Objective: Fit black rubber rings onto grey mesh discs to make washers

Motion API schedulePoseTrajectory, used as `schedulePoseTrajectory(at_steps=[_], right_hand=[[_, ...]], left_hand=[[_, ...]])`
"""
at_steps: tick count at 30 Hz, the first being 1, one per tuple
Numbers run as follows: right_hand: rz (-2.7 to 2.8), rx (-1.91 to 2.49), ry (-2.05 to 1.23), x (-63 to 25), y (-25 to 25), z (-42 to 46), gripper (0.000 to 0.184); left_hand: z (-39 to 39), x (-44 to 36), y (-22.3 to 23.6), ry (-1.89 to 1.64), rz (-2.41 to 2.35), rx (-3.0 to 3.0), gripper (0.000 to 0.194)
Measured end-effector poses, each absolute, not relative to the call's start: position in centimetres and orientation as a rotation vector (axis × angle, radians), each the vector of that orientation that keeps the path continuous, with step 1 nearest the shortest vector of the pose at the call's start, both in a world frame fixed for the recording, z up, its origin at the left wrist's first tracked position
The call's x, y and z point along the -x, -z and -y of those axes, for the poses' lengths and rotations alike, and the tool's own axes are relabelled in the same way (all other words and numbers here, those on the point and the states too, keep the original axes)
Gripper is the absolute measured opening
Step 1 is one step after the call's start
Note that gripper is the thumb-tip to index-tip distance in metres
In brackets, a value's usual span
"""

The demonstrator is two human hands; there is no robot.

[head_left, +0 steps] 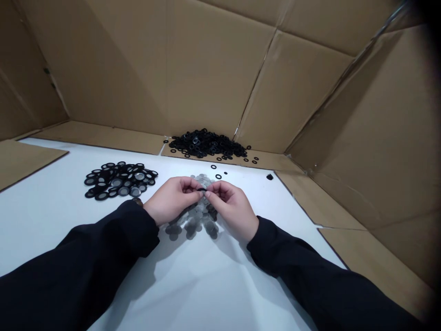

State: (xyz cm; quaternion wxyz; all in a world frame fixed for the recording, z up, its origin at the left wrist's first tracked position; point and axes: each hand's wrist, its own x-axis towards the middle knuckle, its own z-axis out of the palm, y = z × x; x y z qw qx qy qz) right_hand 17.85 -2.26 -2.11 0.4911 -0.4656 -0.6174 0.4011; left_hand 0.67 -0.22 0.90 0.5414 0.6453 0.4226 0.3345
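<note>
My left hand point(175, 197) and my right hand point(230, 204) meet over a heap of thin grey mesh discs point(198, 218). Between the thumbs and fingertips of both is a small black rubber ring point(201, 189), mostly covered by the fingers. Whether a disc sits in that ring I cannot tell. To the left of my left hand lies a pile of black rings with grey discs in them point(117, 181). Beyond both hands, loose black rings point(206, 143) are heaped against the cardboard wall.
Tall cardboard walls point(213, 69) close in the white table point(193, 285) at the back and sides. Cardboard strips point(113, 138) run along its edges. A few stray rings point(218, 176) lie beyond my hands, and a small black clump point(269, 177) sits to the right.
</note>
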Motion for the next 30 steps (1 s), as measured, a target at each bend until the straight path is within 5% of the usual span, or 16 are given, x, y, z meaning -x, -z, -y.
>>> schedulePoseTrajectory(at_steps=[30], right_hand=[[1.616,1.105,-1.020,-17.82,2.01,2.64,0.018]], left_hand=[[0.40,-1.02,-1.18,-0.750,-0.913,-1.522,0.017]])
